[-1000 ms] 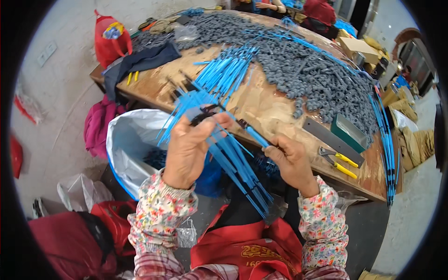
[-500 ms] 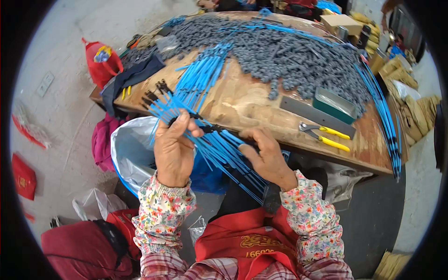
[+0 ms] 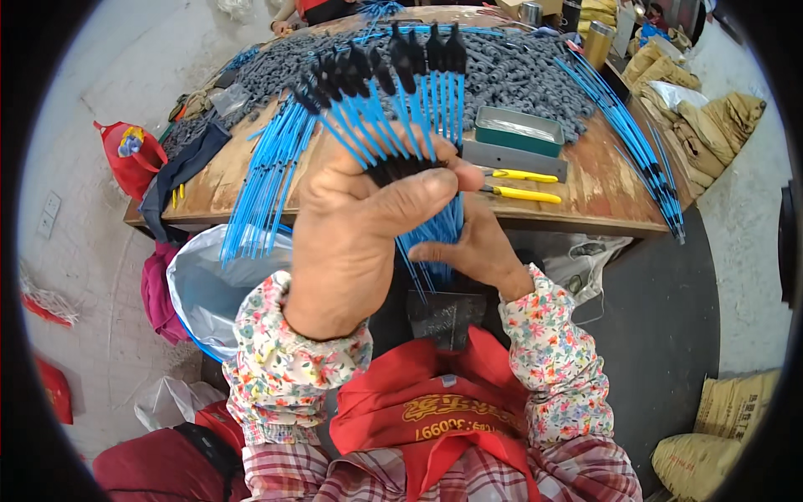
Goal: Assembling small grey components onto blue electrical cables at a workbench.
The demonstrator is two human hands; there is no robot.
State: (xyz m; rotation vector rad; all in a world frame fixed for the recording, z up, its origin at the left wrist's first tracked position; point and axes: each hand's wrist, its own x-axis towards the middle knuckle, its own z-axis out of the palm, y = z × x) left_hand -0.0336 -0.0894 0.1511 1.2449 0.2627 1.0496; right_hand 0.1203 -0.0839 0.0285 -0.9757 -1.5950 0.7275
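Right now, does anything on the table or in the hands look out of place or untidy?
Nothing looks damaged or spilled. The left hand holds a bundle of blue rods fanned unevenly, and the right hand steadies the lower ends. One bunch of blue rods overhangs the table's near edge.

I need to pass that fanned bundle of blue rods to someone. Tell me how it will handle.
The blue rods look thin and probably light; the left hand alone holds them up. They stand fairly straight, so likely springy, not floppy. Pinched only near the middle, with the right hand at the lower ends, they may splay or slip apart.
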